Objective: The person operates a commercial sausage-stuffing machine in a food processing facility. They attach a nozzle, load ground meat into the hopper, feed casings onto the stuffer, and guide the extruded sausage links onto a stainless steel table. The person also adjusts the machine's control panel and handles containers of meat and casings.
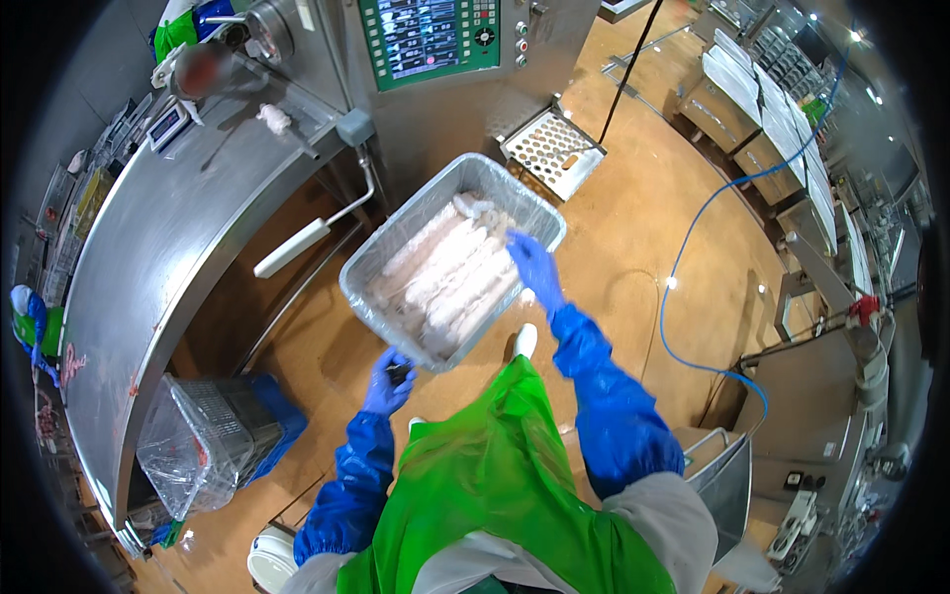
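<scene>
In front of me is a grey tub (358, 302) lined with clear plastic. Long, pale, whitish-pink rolls (450, 262), perhaps netted or frozen meat, lie side by side in it. At the tub's near left corner, my left hand (389, 382), gloved in blue-violet, curls round a small black object (398, 373) whose kind I cannot make out. My right hand (532, 265), in the same kind of glove, reaches over the tub's right rim. Its fingers stretch toward the rolls and the liner near the far right end; whether the tips touch them is unclear.
A curved steel table (129, 287) runs along the left. Beyond the tub stands a steel machine with a control panel (430, 40) and a white-handled lever (292, 247). A perforated step (554, 151) is at its foot. A plastic-lined crate (223, 431) sits lower left; a blue hose (683, 259) crosses the right floor.
</scene>
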A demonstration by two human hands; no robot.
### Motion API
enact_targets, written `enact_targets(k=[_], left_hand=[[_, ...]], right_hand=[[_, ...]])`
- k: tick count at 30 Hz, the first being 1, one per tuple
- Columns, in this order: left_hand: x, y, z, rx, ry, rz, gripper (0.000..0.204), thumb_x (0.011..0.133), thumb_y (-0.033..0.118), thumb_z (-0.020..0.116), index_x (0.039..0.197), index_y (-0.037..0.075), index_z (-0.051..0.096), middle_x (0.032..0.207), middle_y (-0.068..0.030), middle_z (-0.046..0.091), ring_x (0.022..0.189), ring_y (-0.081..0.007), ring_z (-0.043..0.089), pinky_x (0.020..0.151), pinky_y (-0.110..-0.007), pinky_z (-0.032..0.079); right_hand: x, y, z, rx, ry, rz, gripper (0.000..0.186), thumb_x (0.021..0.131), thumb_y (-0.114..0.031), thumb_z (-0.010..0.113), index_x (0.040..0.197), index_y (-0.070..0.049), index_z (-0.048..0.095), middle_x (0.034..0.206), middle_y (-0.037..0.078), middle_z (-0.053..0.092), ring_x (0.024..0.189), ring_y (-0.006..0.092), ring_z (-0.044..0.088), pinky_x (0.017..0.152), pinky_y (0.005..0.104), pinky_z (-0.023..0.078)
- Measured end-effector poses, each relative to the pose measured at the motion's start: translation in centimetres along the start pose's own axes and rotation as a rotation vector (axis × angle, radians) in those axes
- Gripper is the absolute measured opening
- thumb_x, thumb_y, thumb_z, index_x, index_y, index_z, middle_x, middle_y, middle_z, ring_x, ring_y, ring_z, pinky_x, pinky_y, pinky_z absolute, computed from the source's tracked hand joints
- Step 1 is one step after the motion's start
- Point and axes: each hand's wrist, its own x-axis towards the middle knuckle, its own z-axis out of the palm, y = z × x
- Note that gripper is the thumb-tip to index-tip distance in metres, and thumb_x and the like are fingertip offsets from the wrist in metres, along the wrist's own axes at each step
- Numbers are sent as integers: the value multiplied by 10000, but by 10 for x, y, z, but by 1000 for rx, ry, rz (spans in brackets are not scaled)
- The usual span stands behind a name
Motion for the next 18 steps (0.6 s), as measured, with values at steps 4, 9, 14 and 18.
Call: enact_targets(k=[4, 9, 14, 18], left_hand=[[2, 2, -17, -25, 45, 257, 305, 991, 372, 504, 851, 118, 597, 846, -94, 611, 599, -192, 561, 319, -218, 329], [0, -29, 36, -279, -18, 638, 415, 1002, 339, 481, 1371, 150, 496, 890, -118, 636, 681, -216, 594, 392, -222, 405], [33, -82, 97, -623, 133, 746, 462, 977, 419, 501, 1284, 82, 574, 883, -131, 655, 735, -237, 619, 507, -246, 462], [75, -102, 111, -510, 8, 810, 395, 953, 464, 521, 940, 90, 650, 743, -55, 614, 573, -173, 538, 432, -246, 387]], right_hand=[[217, 62, -47, 201, -63, 245, 314, 951, -304, 583, 1093, -38, 670, 901, 43, 669, 778, 116, 608, 686, 256, 497], [438, 101, -85, -7, -81, 237, 485, 909, -506, 559, 795, -57, 703, 705, 46, 655, 612, 141, 600, 538, 290, 463], [531, 112, -59, -500, -212, 85, 550, 891, -544, 539, 695, -56, 699, 657, 102, 668, 623, 271, 647, 655, 408, 488], [536, 112, -30, -392, -132, 89, 566, 814, -608, 593, 703, -69, 726, 674, 141, 672, 689, 329, 652, 677, 434, 480]])
